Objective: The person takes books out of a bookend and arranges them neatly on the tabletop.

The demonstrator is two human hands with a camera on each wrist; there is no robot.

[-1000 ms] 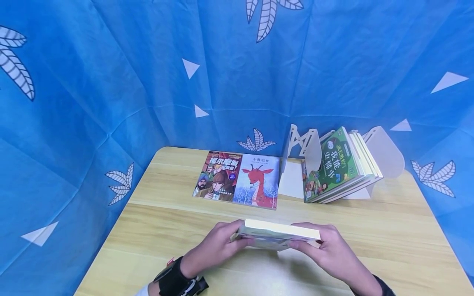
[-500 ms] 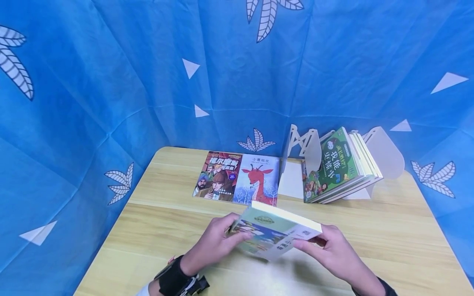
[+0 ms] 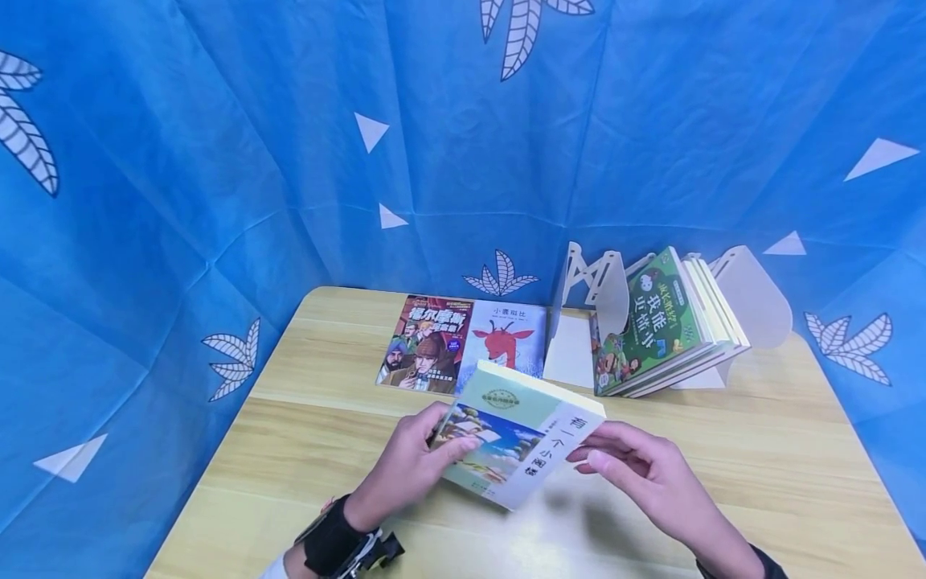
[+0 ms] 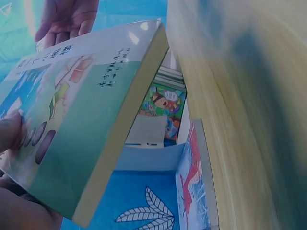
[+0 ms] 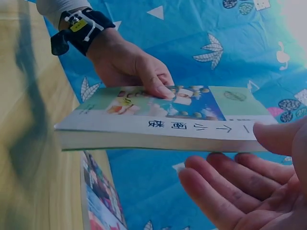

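A paperback book (image 3: pixel 499 438) with a pale green cover, a picture and a white strip of Chinese characters is tilted above the near part of the table. My left hand (image 3: pixel 408 454) grips its left edge, thumb on the cover and fingers behind. Beside the right edge, my right hand (image 3: pixel 654 478) has its fingers spread, as the right wrist view shows the book (image 5: pixel 168 115) above the fingers and close to the thumb. Whether the thumb touches it, I cannot tell. The left wrist view shows the book's page edges (image 4: pixel 122 129).
At the back lie a detective comic (image 3: pixel 427 346) and a red deer book (image 3: pixel 499 334), side by side. A white bookend rack (image 3: pixel 611 293) stands right of them, with several books (image 3: pixel 654 326) leaning in it. A blue curtain (image 3: pixel 463 137) hangs behind the wooden table (image 3: pixel 304 450).
The book has tipped from nearly flat to showing its cover and moved slightly left and up. My right hand's grip on it has come loose, while my left hand keeps hold.
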